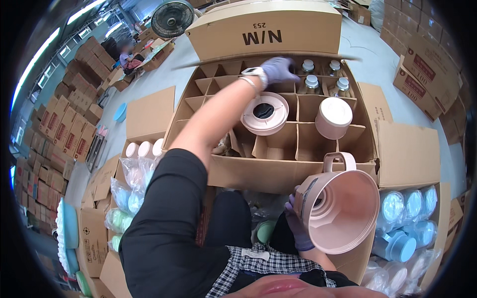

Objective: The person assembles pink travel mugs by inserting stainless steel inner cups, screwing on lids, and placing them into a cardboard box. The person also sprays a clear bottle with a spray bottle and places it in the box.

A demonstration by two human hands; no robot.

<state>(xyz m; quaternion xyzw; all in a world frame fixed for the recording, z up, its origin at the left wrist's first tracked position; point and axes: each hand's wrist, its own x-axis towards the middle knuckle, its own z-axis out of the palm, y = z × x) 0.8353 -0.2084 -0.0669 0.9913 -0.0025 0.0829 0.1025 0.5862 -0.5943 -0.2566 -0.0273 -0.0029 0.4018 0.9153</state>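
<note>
Two pink pieces are in play: the right hand [298, 226], in a purple glove, holds a big pale pink plastic jug with a loop handle [343, 208] at lower right of the frame, mouth tipped toward the camera. Its grip is wrapped around the jug's side, fingers pressed on the wall, while the jug sits just over the near edge of the large brown cardboard carton with divider cells [278, 174].

The left hand [278, 68], also purple-gloved with a wristwatch, is stretched far across the carton to upper centre, forearm running diagonally over the cells. It sits at a thin cardboard sheet [223, 62] along the far edge; I can't tell whether the fingers pinch it or just rest there.

Under that forearm, a round pink lid with a dark centre hole [264, 113] lies tilted across a cell, and a pale pink cylindrical container [334, 117] stands in the cell to its right. A few clear glass bottles with silver caps [312, 82] fill the far cells.

Risk-wise, I'd say the outstretched arm could clip the tilted lid and knock it down a cell, and the one-handed jug hold looks a bit loose, so it might slip.

Bagged blue lidded containers [405, 218] sit lower right.
</note>
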